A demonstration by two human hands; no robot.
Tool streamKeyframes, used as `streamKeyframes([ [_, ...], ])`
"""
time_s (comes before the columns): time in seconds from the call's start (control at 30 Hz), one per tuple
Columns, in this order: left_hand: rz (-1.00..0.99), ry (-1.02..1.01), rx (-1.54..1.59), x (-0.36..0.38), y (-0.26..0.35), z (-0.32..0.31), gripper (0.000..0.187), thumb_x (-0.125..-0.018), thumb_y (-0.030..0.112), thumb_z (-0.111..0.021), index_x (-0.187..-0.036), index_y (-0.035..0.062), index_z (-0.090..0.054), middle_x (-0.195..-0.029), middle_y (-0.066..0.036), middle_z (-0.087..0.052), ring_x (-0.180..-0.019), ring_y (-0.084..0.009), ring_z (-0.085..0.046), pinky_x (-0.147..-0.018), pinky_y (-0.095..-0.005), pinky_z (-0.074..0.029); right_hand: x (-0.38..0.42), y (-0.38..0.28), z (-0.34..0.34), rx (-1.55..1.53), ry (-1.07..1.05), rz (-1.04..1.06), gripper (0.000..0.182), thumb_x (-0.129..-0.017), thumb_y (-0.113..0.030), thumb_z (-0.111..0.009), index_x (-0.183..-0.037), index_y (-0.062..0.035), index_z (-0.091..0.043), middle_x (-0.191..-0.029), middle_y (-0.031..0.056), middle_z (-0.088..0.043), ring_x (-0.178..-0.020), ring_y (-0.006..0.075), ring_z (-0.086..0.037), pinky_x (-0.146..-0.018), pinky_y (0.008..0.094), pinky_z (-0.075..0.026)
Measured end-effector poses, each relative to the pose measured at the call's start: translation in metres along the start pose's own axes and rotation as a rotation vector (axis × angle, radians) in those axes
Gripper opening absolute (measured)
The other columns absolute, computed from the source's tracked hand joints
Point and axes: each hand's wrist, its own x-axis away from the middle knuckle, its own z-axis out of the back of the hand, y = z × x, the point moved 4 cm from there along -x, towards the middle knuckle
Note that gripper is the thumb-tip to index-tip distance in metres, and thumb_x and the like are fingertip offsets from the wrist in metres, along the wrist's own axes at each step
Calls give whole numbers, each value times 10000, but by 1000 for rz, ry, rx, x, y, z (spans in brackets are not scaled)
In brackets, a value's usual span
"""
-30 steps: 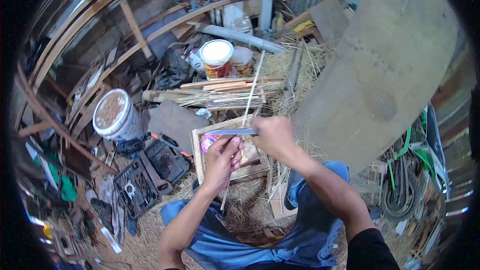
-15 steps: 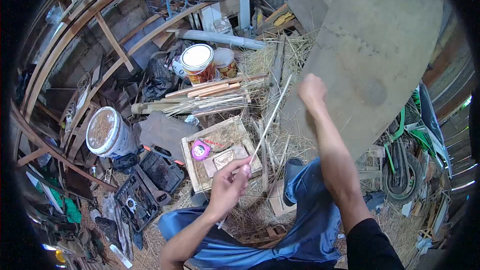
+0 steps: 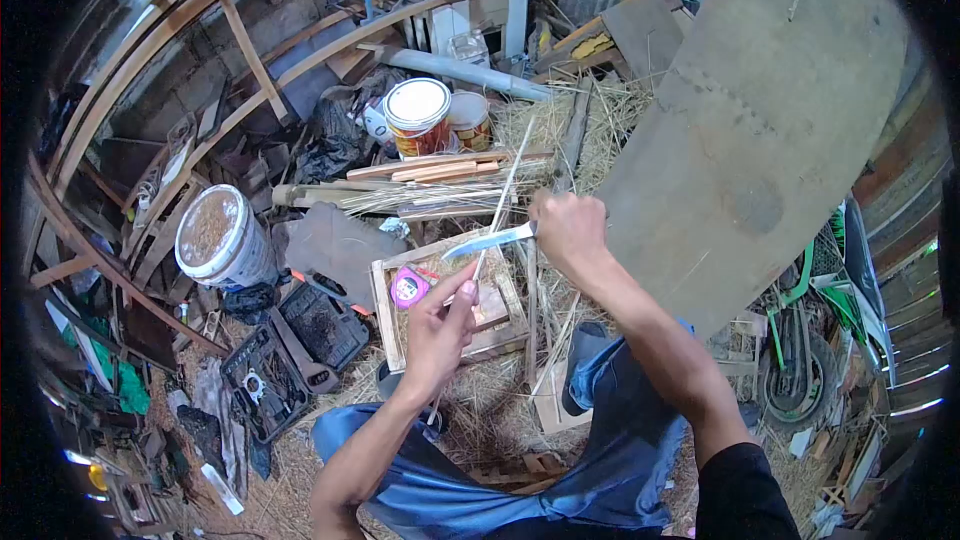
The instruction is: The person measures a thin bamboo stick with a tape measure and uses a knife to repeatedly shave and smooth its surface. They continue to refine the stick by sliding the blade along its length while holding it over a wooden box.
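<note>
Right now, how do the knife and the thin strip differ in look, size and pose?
The knife has a smooth, shiny, bluish-grey blade, while the strip is pale and straw-coloured. The strip is much longer and more slender than the knife. The knife points sideways from the right hand, nearly level in the view; the strip slants steeply up from the left hand. Both are hand-held, and they cross in the view.

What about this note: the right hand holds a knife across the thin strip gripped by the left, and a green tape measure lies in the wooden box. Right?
No: the head view shows a pink tape measure in the wooden box, not green. The right hand holds the knife across the thin strip in the left hand.
</note>
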Motion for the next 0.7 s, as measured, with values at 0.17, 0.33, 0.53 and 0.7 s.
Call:
streamKeyframes([
  [0.17,59,-43,48,1,-3,-7,331,-955,192,-531,-1279,124,-555,-730,55,-477,-522,-14,-361,-415,-177,-294,-26,46,10,143,-28,-338,122,-749,-95,-562,-729,-37,-668,-722,186,-657,-682,346,-664,-614,447,-525],
  [0.33,85,-274,-19,28,-17,-20,326,-962,211,-518,-1269,109,-551,-711,57,-477,-537,-12,-380,-431,-176,-302,8,170,-26,21,-127,-789,213,-802,-160,-563,-830,19,-675,-927,235,-662,-864,397,-650,-746,440,-527],
  [0.53,132,-153,92,6,-20,8,280,-964,145,-477,-1219,44,-536,-717,53,-425,-503,-24,-339,-422,-181,-263,1,122,-32,-241,-261,-459,194,-777,-179,-571,-830,-41,-696,-822,205,-666,-802,370,-652,-743,419,-520],
  [0.7,161,-65,178,-22,-29,16,284,-968,145,-465,-1222,36,-528,-735,48,-431,-487,-27,-311,-403,-177,-244,11,-1,-3,-433,-188,-50,130,-730,-158,-603,-782,-76,-689,-741,168,-660,-709,338,-653,-690,428,-518],
])
